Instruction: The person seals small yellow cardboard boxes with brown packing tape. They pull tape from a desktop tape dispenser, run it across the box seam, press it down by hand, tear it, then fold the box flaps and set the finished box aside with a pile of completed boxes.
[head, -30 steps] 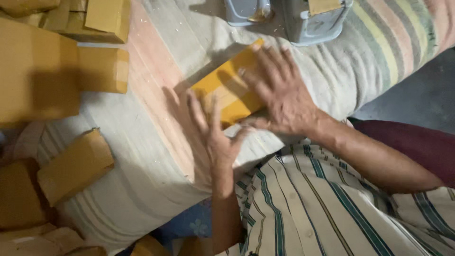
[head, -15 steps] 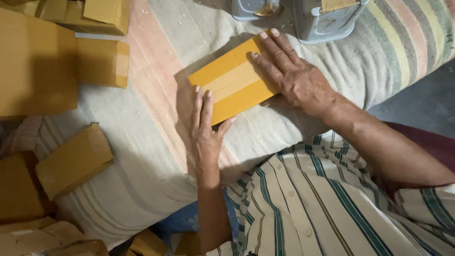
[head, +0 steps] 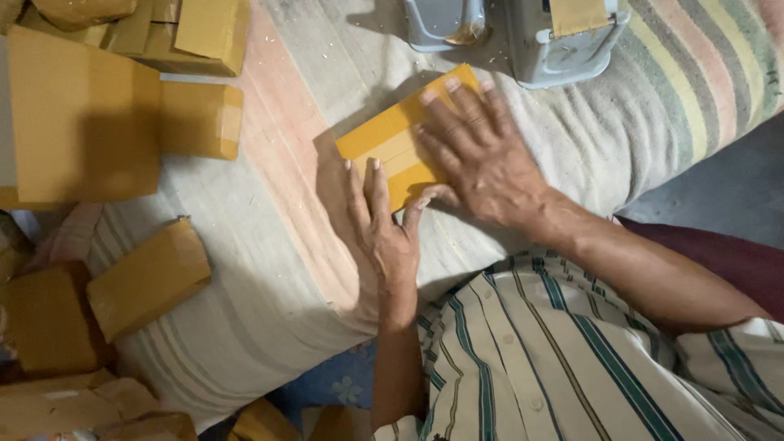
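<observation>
striped cloth [head: 269, 269] in pale pink and cream covers the padded surface where the work goes on, with a grey metal machine [head: 523, 37] at the far edge. half a second ago the right hand [head: 482, 155] lay only over the right end of the flat yellow packet [head: 392, 151]; now it has slid left and spreads flat across most of it, pressing it into the cloth. the left hand [head: 380, 229] has crept up, and its fingertips [head: 363, 175] and thumb now touch the packet's near edge. neither hand closes round anything; both lie open and flat. the packet itself has barely shifted, so it reads as being smoothed and squared in place. finished brown packets [head: 147, 278] lie well apart at the left.
</observation>
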Action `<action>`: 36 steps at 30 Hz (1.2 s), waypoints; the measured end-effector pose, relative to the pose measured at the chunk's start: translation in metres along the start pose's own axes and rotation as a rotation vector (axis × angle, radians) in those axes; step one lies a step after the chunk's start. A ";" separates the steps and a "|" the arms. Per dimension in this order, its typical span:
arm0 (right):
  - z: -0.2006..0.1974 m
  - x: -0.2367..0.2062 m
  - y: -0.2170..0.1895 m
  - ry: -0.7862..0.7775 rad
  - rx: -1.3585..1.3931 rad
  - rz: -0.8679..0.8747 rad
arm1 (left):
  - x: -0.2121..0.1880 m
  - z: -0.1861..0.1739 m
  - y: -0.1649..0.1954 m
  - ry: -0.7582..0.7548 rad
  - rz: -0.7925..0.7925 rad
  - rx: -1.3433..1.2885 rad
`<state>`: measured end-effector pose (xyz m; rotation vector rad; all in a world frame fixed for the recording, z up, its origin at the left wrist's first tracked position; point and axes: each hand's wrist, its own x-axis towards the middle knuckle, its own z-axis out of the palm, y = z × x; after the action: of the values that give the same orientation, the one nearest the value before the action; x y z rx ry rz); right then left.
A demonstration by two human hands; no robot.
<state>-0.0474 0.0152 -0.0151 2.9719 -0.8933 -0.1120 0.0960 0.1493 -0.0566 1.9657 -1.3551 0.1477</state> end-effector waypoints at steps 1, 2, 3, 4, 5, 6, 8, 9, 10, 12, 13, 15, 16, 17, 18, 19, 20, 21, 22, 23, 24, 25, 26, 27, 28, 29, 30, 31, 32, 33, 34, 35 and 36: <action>0.004 0.000 -0.003 0.063 0.024 -0.039 | -0.001 -0.001 -0.001 -0.006 0.017 0.032; 0.008 0.000 -0.003 0.127 0.046 -0.078 | -0.002 -0.002 -0.004 -0.010 0.034 0.064; 0.013 0.000 0.000 0.149 0.127 -0.064 | -0.004 -0.004 -0.006 -0.013 0.042 0.038; 0.017 0.000 0.003 0.169 0.211 -0.052 | -0.007 -0.006 -0.009 -0.018 0.045 0.014; 0.020 -0.001 0.005 0.185 0.297 -0.042 | -0.011 -0.007 -0.011 -0.025 0.045 -0.009; 0.023 -0.004 0.009 0.170 0.319 -0.009 | -0.014 -0.009 -0.013 -0.038 0.014 -0.016; 0.023 -0.012 0.024 0.155 0.349 0.059 | -0.017 -0.010 -0.017 -0.050 -0.036 -0.038; 0.022 -0.018 0.031 0.168 0.362 0.088 | -0.017 -0.010 -0.019 -0.044 -0.036 -0.036; 0.020 -0.025 0.036 0.177 0.379 0.119 | -0.017 -0.010 -0.019 -0.042 -0.038 -0.033; 0.017 -0.031 0.036 0.214 0.377 0.160 | -0.014 -0.007 -0.016 -0.007 -0.024 0.041; 0.016 -0.031 0.032 0.241 0.356 0.169 | -0.011 -0.004 -0.013 0.029 -0.010 0.110; 0.015 -0.026 0.016 0.274 0.357 0.149 | -0.006 0.004 -0.002 0.055 -0.010 0.183; 0.016 -0.021 0.003 0.282 0.378 0.119 | -0.003 0.010 0.005 0.046 -0.023 0.186; 0.017 -0.015 -0.007 0.297 0.397 0.088 | 0.000 0.015 0.009 0.044 -0.033 0.189; 0.018 -0.009 -0.014 0.323 0.385 0.070 | 0.003 0.018 0.011 0.019 -0.052 0.220; 0.020 -0.002 -0.020 0.352 0.371 0.052 | 0.006 0.021 0.012 -0.004 -0.070 0.249; 0.022 0.002 -0.022 0.377 0.356 0.037 | 0.008 0.023 0.011 -0.029 -0.089 0.277; 0.024 0.004 -0.020 0.362 0.328 0.073 | 0.009 0.023 0.008 -0.068 -0.132 0.349; 0.025 0.005 -0.014 0.343 0.303 0.108 | 0.009 0.021 0.003 -0.110 -0.177 0.423; 0.027 0.004 -0.008 0.322 0.279 0.141 | 0.008 0.018 -0.003 -0.153 -0.226 0.499; 0.028 0.002 0.000 0.329 0.285 0.172 | 0.006 0.012 -0.009 -0.133 -0.218 0.500; 0.029 -0.002 0.009 0.333 0.294 0.202 | 0.002 0.005 -0.014 -0.115 -0.212 0.504; 0.030 -0.006 0.016 0.340 0.301 0.233 | -0.001 -0.001 -0.019 -0.094 -0.204 0.506; 0.030 -0.010 0.021 0.330 0.319 0.240 | -0.002 -0.007 -0.023 -0.082 -0.239 0.470; 0.029 -0.016 0.027 0.321 0.335 0.248 | -0.002 -0.011 -0.026 -0.069 -0.274 0.432; 0.028 -0.018 0.028 0.310 0.356 0.257 | 0.000 -0.016 -0.028 -0.061 -0.308 0.398; 0.028 -0.017 0.026 0.354 0.330 0.229 | 0.003 -0.018 -0.028 -0.072 -0.317 0.393; 0.027 -0.011 0.022 0.400 0.302 0.201 | 0.010 -0.017 -0.028 -0.082 -0.326 0.387; 0.025 -0.003 0.017 0.445 0.272 0.172 | 0.017 -0.016 -0.026 -0.091 -0.335 0.380; 0.024 0.006 0.010 0.456 0.262 0.142 | 0.025 -0.012 -0.022 -0.090 -0.278 0.349; 0.022 0.020 -0.001 0.470 0.254 0.109 | 0.034 -0.005 -0.017 -0.087 -0.221 0.322; 0.021 0.035 -0.010 0.487 0.245 0.075 | 0.044 0.001 -0.013 -0.081 -0.163 0.296; 0.019 0.049 -0.017 0.492 0.270 0.022 | 0.055 0.009 -0.011 -0.086 -0.126 0.214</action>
<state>0.0011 0.0027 -0.0374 2.9900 -0.9253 0.7613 0.1263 0.1039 -0.0422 2.2529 -1.3103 0.1551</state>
